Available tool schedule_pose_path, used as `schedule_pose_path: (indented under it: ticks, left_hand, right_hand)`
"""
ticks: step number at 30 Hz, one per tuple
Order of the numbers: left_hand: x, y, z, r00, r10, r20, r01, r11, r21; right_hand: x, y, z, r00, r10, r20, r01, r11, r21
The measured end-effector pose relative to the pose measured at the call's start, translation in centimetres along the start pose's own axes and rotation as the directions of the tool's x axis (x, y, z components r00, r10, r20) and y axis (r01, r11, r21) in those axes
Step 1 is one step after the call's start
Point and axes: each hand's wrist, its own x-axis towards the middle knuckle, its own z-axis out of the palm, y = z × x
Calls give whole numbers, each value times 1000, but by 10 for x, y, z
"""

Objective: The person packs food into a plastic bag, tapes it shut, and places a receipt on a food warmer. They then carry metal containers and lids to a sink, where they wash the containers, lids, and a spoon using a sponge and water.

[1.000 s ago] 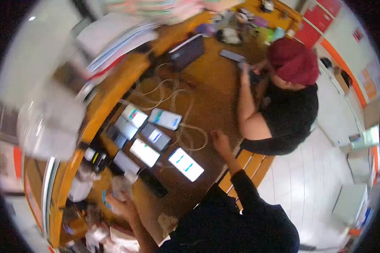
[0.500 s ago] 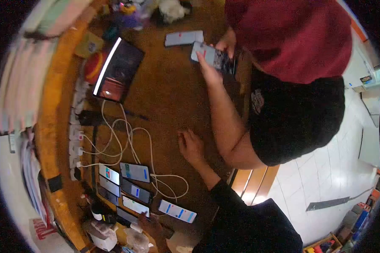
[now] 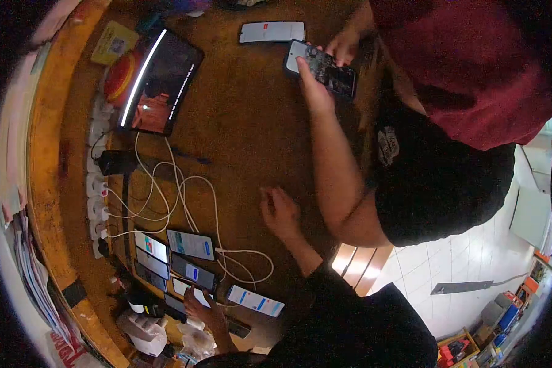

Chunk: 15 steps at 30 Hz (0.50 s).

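Observation:
My left hand (image 3: 206,311) reaches in at the bottom, with its extended fingers over a white-screened phone (image 3: 181,285) that they partly cover. Whether the fingertips press the screen is hard to tell. Around it several other phones lie face up, among them a lit phone (image 3: 190,244), a dark-screened phone (image 3: 193,272) and a phone with blue buttons (image 3: 256,300) lying apart at the right. My right hand (image 3: 280,211) rests on the brown table (image 3: 239,147), its fingers loosely bent and apart, with nothing in it.
Another person's hand (image 3: 316,92) holds a phone (image 3: 328,72) at the upper right. Beyond it lies a white-screened phone (image 3: 273,32). A lit tablet (image 3: 162,86) stands near white power strips (image 3: 97,202). White cables (image 3: 214,202) loop across the table.
My left hand has moved from the phone's near end onto its screen. My right hand stays on the table. The view has shifted, and a line of text now shows on the tablet.

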Motion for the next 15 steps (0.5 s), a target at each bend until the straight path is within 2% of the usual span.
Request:
schedule_pose_path:
  ticks: [2,4,6,8,10,11,13,14,15]
  left_hand:
    - [2,-15,15,998,4,-60,-7,998,-55]
    - [5,-25,21,996,4,-92,-12,997,-83]
    - [8,-30,25,991,80,-108,-92,989,-112]
    - [9,-31,29,994,22,-103,-31,996,-80]
    - [13,-18,21,997,16,-73,-24,992,-122]
    - [8,-8,16,993,-20,-114,-2,982,-188]
    - [8,-18,25,993,-57,-104,36,982,-186]
    - [7,-27,33,993,-79,-93,62,983,-175]
    - [5,-36,42,986,-38,-160,8,983,-185]
  right_hand:
    - [-2,-1,2,999,-27,-42,26,1000,-9]
    - [-5,7,7,1000,0,12,2,991,-136]
    - [-2,7,7,1000,-17,20,20,986,-167]
    - [-2,3,5,999,-36,33,42,979,-200]
    - [2,-1,3,997,-66,41,72,984,-165]
    - [2,-3,3,996,-76,51,84,982,-168]
    - [1,-6,4,1000,-23,-18,18,971,-239]
    - [0,-2,6,999,-33,-3,31,970,-240]
    - [-1,5,7,999,-12,-37,9,996,-90]
